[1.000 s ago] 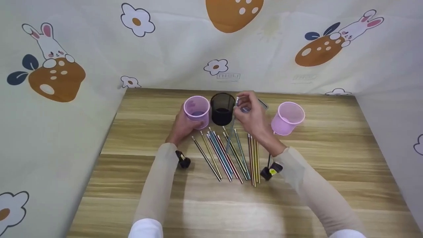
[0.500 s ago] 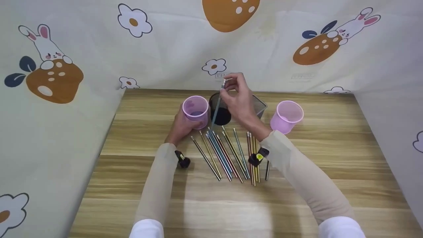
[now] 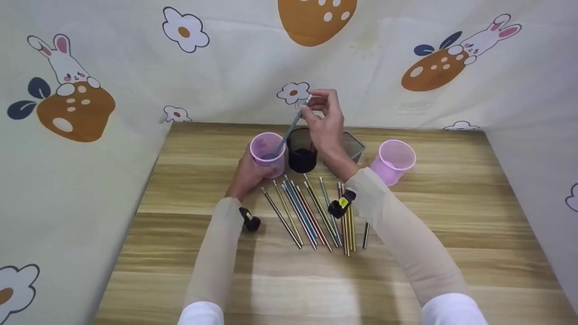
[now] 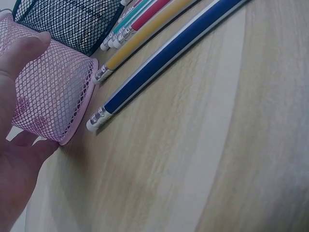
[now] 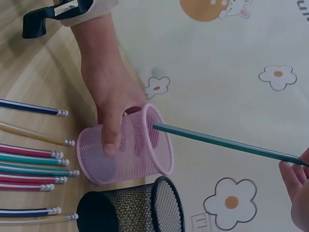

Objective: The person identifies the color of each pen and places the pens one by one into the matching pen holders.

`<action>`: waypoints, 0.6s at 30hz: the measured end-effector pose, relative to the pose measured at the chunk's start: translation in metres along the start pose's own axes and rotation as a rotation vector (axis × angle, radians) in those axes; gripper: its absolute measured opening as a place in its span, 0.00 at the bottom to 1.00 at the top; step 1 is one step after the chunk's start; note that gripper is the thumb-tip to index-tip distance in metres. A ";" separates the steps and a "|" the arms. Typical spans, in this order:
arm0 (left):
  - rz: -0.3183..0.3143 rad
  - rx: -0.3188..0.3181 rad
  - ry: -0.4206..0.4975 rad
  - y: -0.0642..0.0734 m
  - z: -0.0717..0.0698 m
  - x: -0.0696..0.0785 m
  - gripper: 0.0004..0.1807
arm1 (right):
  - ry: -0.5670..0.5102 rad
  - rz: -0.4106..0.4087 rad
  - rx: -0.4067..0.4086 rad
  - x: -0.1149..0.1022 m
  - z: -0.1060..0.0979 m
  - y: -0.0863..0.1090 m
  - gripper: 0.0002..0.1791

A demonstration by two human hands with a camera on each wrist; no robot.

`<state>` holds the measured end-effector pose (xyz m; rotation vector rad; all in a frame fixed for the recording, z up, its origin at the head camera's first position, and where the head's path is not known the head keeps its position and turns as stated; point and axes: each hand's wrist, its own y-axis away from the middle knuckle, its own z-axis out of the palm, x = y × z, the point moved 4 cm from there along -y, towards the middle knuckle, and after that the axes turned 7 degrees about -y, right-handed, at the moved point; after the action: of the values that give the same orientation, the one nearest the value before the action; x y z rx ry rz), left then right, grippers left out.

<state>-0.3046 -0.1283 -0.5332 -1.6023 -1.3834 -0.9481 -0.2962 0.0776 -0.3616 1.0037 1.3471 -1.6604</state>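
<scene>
From the head, near the bench's (image 3: 289,286) far edge, the left hand (image 3: 249,174) grips a pink cup (image 3: 265,154); the right hand (image 3: 328,128) pinches a teal pencil (image 3: 291,128). From the left wrist, loose pencils (image 4: 166,59) crowd the cup's base. From the right, the teal pencil's end meets the cup's mouth, a black cup (image 5: 133,208) just beside.

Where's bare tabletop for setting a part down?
Bare tabletop: right of the right pink cup; left of the left hand; near side of the pencil row. Crowded: back middle, where the left pink cup, black cup and mesh box stand, with the right hand above.
</scene>
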 end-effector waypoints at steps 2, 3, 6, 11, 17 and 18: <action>0.003 -0.007 -0.007 -0.002 0.001 0.000 0.54 | -0.013 -0.022 0.038 0.006 -0.003 0.000 0.18; 0.001 -0.007 -0.011 -0.002 0.001 0.000 0.54 | -0.016 -0.028 0.052 0.010 -0.005 0.000 0.18; -0.012 0.005 -0.015 -0.003 0.000 0.001 0.54 | -0.007 -0.009 0.062 0.021 -0.008 0.003 0.17; -0.014 0.021 -0.012 -0.002 -0.001 0.002 0.54 | 0.022 0.039 0.039 0.034 -0.007 0.007 0.15; -0.019 0.012 -0.010 -0.002 0.000 0.000 0.55 | 0.027 0.068 -0.004 0.045 0.000 0.014 0.13; -0.021 0.011 -0.011 -0.002 0.000 0.000 0.55 | 0.035 0.072 -0.013 0.046 0.001 0.016 0.12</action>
<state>-0.3062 -0.1281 -0.5329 -1.5901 -1.4132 -0.9439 -0.3007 0.0703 -0.4097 1.0658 1.3271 -1.5855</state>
